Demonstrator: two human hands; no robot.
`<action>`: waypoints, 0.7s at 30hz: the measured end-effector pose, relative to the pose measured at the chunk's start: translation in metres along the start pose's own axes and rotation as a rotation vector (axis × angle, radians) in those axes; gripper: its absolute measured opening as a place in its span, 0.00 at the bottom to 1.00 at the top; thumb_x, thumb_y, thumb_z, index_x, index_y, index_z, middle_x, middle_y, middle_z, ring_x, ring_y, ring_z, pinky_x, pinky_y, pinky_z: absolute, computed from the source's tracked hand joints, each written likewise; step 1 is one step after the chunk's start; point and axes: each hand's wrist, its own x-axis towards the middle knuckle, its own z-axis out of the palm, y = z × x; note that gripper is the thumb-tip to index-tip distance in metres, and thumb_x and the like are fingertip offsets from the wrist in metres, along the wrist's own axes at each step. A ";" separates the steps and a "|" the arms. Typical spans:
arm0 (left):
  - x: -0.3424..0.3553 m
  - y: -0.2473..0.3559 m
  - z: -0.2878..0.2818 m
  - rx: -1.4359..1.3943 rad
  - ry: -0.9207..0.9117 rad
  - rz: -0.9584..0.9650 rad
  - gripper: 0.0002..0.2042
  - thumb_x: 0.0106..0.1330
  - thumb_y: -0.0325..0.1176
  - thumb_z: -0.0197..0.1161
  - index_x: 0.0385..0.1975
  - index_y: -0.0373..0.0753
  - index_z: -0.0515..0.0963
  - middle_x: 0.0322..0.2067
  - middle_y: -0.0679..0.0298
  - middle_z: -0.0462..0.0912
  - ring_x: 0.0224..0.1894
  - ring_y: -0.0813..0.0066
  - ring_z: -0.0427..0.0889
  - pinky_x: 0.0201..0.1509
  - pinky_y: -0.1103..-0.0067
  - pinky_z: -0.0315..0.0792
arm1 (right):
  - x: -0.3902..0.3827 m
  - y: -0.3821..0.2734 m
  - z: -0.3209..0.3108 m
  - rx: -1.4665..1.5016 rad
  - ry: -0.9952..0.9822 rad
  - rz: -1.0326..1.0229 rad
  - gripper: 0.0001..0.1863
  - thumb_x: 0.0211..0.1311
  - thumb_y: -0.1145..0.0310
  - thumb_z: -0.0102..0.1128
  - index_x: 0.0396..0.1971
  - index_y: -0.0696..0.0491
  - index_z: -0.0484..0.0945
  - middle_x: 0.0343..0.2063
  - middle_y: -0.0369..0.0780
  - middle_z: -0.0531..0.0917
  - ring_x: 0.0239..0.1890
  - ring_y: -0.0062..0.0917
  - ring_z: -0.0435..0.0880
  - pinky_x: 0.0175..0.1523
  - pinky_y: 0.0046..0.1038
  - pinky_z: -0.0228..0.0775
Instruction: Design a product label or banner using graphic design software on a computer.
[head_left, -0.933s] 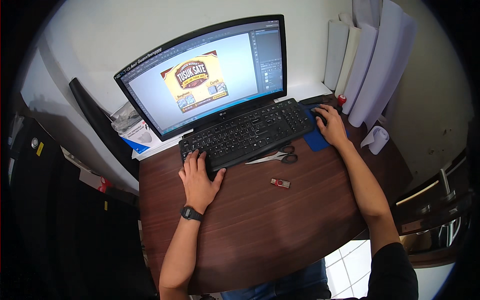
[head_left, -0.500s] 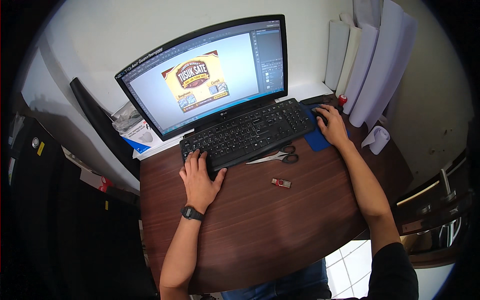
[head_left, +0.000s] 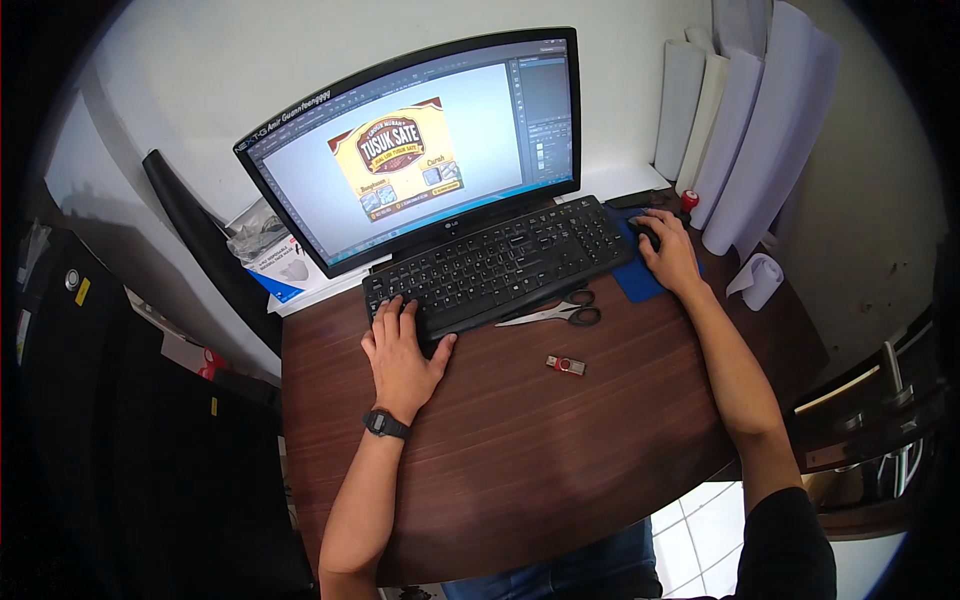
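My left hand (head_left: 403, 356) rests flat on the brown wooden desk (head_left: 560, 440), its spread fingers lying on the left end of a black keyboard (head_left: 505, 262). A black watch (head_left: 385, 424) sits on that wrist. My right hand (head_left: 670, 250) covers a black mouse (head_left: 645, 230) on a blue mouse pad (head_left: 640, 280) to the right of the keyboard. Behind the keyboard stands a black monitor (head_left: 420, 150) showing a design program with a yellow and brown graphic.
Scissors (head_left: 560, 312) with black handles lie just in front of the keyboard. A small red and silver flash drive (head_left: 566, 365) lies on the desk. Several white paper rolls (head_left: 740, 120) lean at the back right, a smaller roll (head_left: 757, 280) beside them. A box (head_left: 275, 262) sits left of the monitor.
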 end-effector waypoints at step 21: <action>0.000 -0.004 0.002 0.016 0.003 0.001 0.36 0.61 0.51 0.74 0.64 0.33 0.73 0.67 0.49 0.70 0.72 0.51 0.63 0.71 0.58 0.56 | 0.001 -0.003 -0.003 0.017 -0.012 -0.008 0.18 0.64 0.70 0.63 0.54 0.53 0.82 0.59 0.47 0.80 0.62 0.45 0.78 0.65 0.42 0.70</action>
